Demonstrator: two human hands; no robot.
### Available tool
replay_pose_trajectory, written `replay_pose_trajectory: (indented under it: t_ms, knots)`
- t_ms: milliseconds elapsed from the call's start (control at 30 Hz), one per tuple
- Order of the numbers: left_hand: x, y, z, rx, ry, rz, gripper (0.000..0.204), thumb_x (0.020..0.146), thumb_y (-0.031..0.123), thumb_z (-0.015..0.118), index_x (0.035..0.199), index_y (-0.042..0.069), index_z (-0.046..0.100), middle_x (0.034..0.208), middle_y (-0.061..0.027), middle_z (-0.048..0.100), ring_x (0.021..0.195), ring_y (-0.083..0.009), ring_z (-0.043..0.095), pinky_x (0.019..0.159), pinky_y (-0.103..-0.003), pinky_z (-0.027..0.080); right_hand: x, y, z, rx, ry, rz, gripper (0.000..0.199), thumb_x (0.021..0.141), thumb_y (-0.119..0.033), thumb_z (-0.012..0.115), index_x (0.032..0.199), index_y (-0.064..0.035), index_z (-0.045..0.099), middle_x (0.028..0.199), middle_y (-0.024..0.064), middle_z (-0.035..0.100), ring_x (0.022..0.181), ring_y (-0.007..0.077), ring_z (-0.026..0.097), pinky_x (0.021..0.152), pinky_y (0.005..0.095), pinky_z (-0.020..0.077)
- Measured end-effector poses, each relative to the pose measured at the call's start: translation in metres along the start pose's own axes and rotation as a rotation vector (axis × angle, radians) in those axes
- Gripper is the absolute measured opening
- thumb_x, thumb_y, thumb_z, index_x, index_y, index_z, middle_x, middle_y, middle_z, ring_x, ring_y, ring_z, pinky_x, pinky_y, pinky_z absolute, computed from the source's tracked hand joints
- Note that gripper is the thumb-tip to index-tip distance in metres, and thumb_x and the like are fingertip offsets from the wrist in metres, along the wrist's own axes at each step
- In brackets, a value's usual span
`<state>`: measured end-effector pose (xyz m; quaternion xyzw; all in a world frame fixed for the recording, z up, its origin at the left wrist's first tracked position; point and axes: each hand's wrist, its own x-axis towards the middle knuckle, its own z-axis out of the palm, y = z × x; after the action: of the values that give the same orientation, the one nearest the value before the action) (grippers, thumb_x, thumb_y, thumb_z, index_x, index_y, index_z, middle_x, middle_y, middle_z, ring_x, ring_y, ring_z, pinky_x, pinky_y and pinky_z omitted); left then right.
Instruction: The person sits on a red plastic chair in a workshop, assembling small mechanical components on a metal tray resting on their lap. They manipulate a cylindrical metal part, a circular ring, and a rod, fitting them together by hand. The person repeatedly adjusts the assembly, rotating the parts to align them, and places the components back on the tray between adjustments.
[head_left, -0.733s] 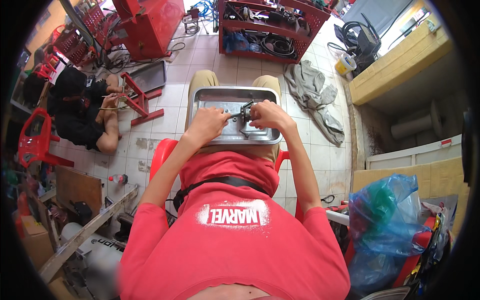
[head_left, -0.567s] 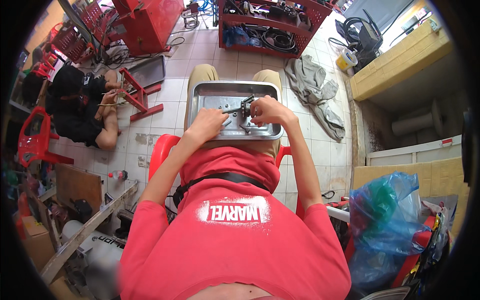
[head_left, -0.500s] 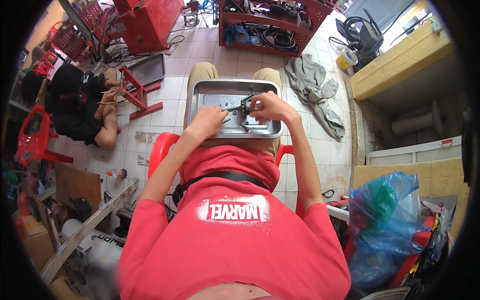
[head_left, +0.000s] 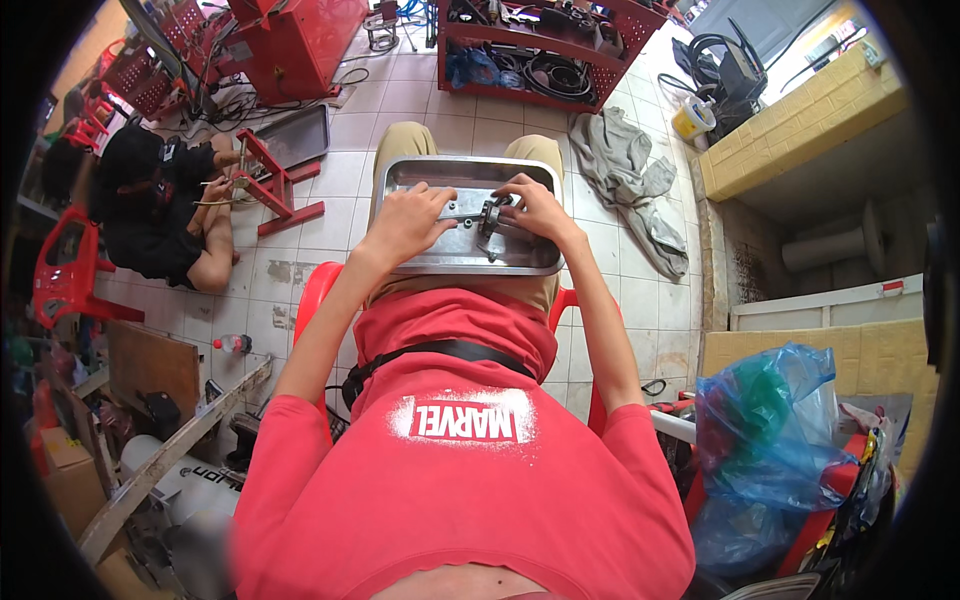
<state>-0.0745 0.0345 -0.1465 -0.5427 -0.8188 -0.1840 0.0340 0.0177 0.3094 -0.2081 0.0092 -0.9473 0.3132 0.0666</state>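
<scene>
Both hands work the part in the tray.
Your right hand (head_left: pixel 535 205) has closed in, clenching the dark metal part (head_left: pixel 489 217); your left hand (head_left: pixel 408 220) stays pressed flat, grasping nothing, inside the tray (head_left: pixel 400 175) across your lap.

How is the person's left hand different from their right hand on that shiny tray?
The left hand lies spread and rather flat on the metal part, while the right hand is curled, fingertips pinching at its dark round end. The left hand sits nearer the tray's left side, the right hand nearer its right side. Both are bare, and both work inside the same metal tray on the person's lap.
</scene>
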Motion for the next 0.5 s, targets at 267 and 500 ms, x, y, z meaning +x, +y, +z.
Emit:
replay_pose_trajectory:
  t_ms: [267, 500]
  knots:
    - [-0.016, 0.000, 0.026, -0.153, 0.109, 0.041, 0.049, 0.087, 0.015, 0.075, 0.130, 0.005, 0.055, 0.115, -0.0157, 0.062, 0.111, -0.0347, 0.058, 0.094, -0.044, 0.048, 0.001, 0.007, -0.001, 0.051, -0.063, 0.087, 0.028, 0.091, -0.010, 0.074, 0.117, -0.0001, 0.072, 0.101, 0.0168, 0.076, 0.081, 0.0299, 0.075, 0.074, 0.0408, 0.0578]
    - [-0.060, 0.019, 0.074, -0.380, 0.169, -0.256, 0.030, 0.096, 0.010, 0.065, 0.122, 0.001, 0.054, 0.110, -0.0185, 0.060, 0.107, -0.0381, 0.061, 0.092, -0.046, 0.050, 0.000, -0.009, -0.002, 0.308, -0.093, 0.329, 0.018, 0.094, -0.003, 0.071, 0.110, 0.0045, 0.071, 0.087, 0.0200, 0.076, 0.066, 0.0239, 0.076, 0.049, 0.0371, 0.0590]
